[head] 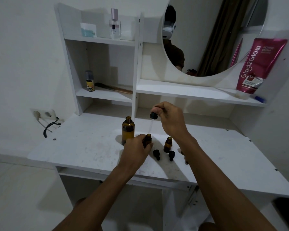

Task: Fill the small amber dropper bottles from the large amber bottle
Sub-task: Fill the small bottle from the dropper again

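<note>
The large amber bottle [128, 129] stands uncapped on the white desk [83, 147]. My left hand [135, 150] grips a small amber bottle [147, 139] just right of it, mouth open. My right hand [169, 117] pinches the black bulb of a dropper [153, 115]; its glass pipette points down at that small bottle's mouth. A second small amber bottle [167, 144] stands open to the right. Two black dropper caps [156, 154] [171, 155] lie in front of it.
Shelves rise behind the desk with a perfume bottle [115, 25], a jar [88, 30], a small spray can [90, 80] and a comb [115, 88]. A pink tube [259, 65] leans at the right beside a round mirror [212, 35]. A wall socket with cable [45, 115] sits left.
</note>
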